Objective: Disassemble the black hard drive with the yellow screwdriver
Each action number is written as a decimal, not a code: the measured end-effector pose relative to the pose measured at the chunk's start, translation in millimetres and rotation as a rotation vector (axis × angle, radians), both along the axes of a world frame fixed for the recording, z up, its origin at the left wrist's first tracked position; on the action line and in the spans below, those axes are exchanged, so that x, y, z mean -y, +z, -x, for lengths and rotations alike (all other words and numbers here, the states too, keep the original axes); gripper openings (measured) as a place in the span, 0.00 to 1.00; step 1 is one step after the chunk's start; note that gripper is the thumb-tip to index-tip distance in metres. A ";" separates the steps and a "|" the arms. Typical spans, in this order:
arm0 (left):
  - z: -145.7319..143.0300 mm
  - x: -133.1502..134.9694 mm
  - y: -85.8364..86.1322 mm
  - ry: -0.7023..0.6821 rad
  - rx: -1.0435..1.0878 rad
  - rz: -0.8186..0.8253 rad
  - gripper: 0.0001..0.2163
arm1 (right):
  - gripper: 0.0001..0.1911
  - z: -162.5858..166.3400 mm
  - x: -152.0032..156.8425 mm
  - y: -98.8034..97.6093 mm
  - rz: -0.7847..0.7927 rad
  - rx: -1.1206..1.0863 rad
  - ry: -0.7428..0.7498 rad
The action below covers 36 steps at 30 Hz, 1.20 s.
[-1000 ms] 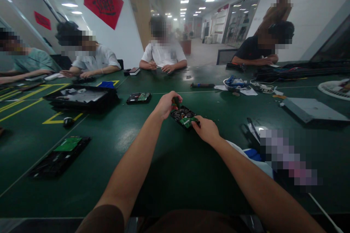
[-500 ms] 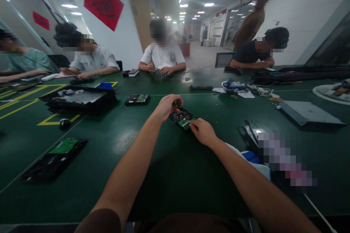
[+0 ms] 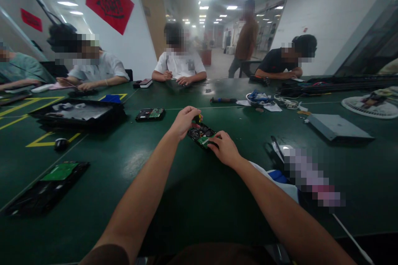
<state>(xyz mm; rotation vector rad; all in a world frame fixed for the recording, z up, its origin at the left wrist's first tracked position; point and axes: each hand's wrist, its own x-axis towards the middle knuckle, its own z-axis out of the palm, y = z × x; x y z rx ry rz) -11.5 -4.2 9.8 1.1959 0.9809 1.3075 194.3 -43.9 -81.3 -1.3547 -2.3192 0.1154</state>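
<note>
In front of me on the green table lies a hard drive (image 3: 203,140), its green circuit board facing up and its body set at a slant. My left hand (image 3: 185,123) is closed around a small yellow-and-black tool (image 3: 200,118) over the drive's far end; the fingers hide most of the tool, and its tip does not show. With thumb and fingers, my right hand (image 3: 226,148) grips the drive's near right edge. Another hard drive (image 3: 149,114) lies beyond my left hand, and a larger black drive (image 3: 49,186) with a green board is at the near left.
A black tray (image 3: 77,122) and a small black round object (image 3: 61,144) are on the left. Rightward are a grey metal box (image 3: 340,127), a bowl of blue items (image 3: 259,98), a dark rod-like tool (image 3: 223,100) and a cable (image 3: 351,236). Several people sit across the table.
The view has turned slightly right, so the table things appear further left. A person in brown has walked leftward in the background. Both hands stay at the same hard drive.
</note>
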 end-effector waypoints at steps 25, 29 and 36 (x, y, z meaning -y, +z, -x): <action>-1.5 -2.2 -0.9 0.003 -0.012 -0.023 0.11 | 0.27 -7.6 -4.2 0.7 0.082 0.055 0.077; 2.1 -5.2 -2.7 0.124 -0.093 -0.073 0.11 | 0.26 -6.9 -2.4 5.4 0.074 0.060 0.063; 4.4 -8.6 -4.5 0.022 0.050 0.021 0.13 | 0.25 -7.0 -1.6 6.6 0.063 0.061 0.050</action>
